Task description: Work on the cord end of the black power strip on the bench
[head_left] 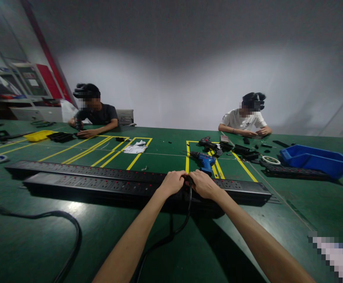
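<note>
Two long black power strips lie side by side across the table, the far one [56, 167] behind the near one [100, 186], with rows of sockets and small red marks facing up. Over the near strip, my left hand [173, 183] and my right hand [204, 184] meet with bent, closed fingers. A black power cord [189, 206] hangs from the right fingertips and curves down toward me. The left fingertips press at a small dark piece by the cord's upper end; fingers hide what it is.
A blue cordless drill [204, 160] lies just beyond my right hand. Farther right are a tape roll [270, 160] and a blue bin [318, 157]. Another cable [56, 213] loops at front left. White paper [135, 148] lies beyond the strips. Two people sit across the green table [165, 137].
</note>
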{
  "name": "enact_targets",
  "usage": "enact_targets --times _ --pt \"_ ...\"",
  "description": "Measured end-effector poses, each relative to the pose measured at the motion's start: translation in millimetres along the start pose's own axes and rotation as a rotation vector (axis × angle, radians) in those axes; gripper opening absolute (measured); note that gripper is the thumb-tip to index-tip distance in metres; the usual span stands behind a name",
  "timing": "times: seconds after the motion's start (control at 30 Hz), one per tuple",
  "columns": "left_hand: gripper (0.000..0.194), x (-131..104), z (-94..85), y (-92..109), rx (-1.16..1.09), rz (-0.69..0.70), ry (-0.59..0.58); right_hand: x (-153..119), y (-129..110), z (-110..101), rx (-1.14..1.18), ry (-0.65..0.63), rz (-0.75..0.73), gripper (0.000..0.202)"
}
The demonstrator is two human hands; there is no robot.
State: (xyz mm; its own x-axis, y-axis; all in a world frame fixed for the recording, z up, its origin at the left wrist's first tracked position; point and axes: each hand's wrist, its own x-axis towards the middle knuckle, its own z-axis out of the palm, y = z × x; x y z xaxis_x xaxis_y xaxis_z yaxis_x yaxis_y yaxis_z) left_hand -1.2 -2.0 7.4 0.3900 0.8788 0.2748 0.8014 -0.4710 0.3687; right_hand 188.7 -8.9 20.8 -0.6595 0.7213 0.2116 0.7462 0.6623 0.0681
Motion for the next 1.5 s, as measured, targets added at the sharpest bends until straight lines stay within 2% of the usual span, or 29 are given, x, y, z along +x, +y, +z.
enact_targets --times 0.3,0.53,0.7,1.0,1.17,1.33,1.5 --pt "0.034 1.1 0.3 -1.3 0.030 -0.006 -0.008 2.3 1.3 -0.9 -0.099 -0.013 -0.041 0.012" --pt "0.035 0.5 -1.4 0.4 0.026 -0.011 -0.024 1.3 2.4 1.5 0.001 0.000 0.006 0.010" --pt "0.034 -0.2 -1.9 1.1 0.023 -0.023 -0.026 -0.1 0.5 2.1 0.035 0.039 0.022 0.016" --pt "0.033 -0.9 -3.5 2.7 0.039 -0.026 -0.022 0.8 -1.9 -5.2 -0.086 0.006 -0.042 0.014" --pt "0.034 -0.8 -3.4 3.2 0.027 -0.018 -0.023 -0.4 -3.3 -2.2 -0.053 0.017 0.010 0.011" --pt "0.034 -1.8 -3.6 4.4 0.014 -0.026 -0.021 -2.2 -5.3 0.5 0.003 0.044 0.054 0.019" --pt "0.033 -3.1 -4.1 4.8 0.012 -0.022 -0.013 -2.9 -5.7 -0.7 0.034 0.043 0.072 0.019"
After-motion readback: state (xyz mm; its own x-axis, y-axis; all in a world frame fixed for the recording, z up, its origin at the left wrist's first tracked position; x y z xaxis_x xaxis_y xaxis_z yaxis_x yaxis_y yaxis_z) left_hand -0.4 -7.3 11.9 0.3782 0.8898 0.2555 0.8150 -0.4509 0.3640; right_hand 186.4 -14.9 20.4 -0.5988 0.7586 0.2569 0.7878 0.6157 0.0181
